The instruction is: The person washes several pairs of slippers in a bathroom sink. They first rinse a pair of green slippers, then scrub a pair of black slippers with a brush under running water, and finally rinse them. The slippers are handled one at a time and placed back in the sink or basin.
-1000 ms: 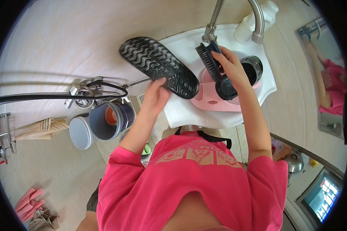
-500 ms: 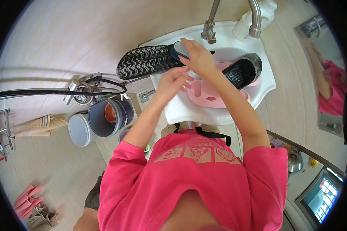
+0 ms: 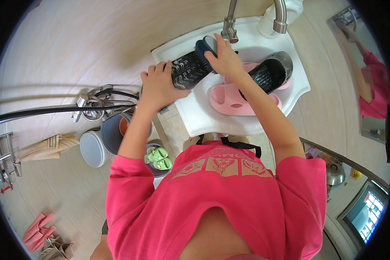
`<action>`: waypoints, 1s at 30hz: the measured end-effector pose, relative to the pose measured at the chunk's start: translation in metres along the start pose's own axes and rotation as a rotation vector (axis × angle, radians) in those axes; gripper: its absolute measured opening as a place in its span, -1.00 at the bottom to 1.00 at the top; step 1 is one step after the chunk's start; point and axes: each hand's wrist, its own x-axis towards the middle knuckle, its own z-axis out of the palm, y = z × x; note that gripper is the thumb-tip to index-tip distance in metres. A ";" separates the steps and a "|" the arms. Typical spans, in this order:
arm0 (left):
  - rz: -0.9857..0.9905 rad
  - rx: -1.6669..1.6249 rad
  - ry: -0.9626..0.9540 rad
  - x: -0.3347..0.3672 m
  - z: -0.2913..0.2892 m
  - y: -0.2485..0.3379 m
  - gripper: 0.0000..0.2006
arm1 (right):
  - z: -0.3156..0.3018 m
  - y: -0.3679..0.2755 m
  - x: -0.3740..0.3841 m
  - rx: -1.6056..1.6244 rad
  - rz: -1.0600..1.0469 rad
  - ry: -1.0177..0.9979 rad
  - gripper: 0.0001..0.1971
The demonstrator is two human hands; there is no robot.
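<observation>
My left hand (image 3: 159, 86) is wrapped around the left end of a black slipper (image 3: 187, 70), whose zigzag-patterned sole faces up with whitish streaks in the grooves. The slipper lies across the left rim of the white sink (image 3: 195, 119). My right hand (image 3: 225, 57) grips a dark blue scrub brush (image 3: 202, 48) with a grey top, its bristles at the slipper's right end. Inside the sink, a second black slipper (image 3: 264, 79), wet and streaked, leans on a pink plastic thing (image 3: 229, 104) with oval openings. What exactly the pink thing is, I cannot tell.
A metal faucet (image 3: 230, 30) and a white jug (image 3: 271, 24) stand at the sink's back. On the left are a shower hose (image 3: 52, 110), a grey-lidded bucket (image 3: 93, 148), an open bucket (image 3: 112, 132) and green clogs (image 3: 161, 159) in a basin. A mirror (image 3: 372, 104) hangs at right.
My left hand has moved left and closed on the slipper's left end. The slipper has shifted to the right and tilted. The brush in my right hand has turned, its bristles now visible.
</observation>
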 end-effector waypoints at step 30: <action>-0.124 -0.099 0.249 -0.019 0.040 0.010 -0.12 | 0.012 -0.064 -0.026 -0.084 -0.291 -0.215 -0.45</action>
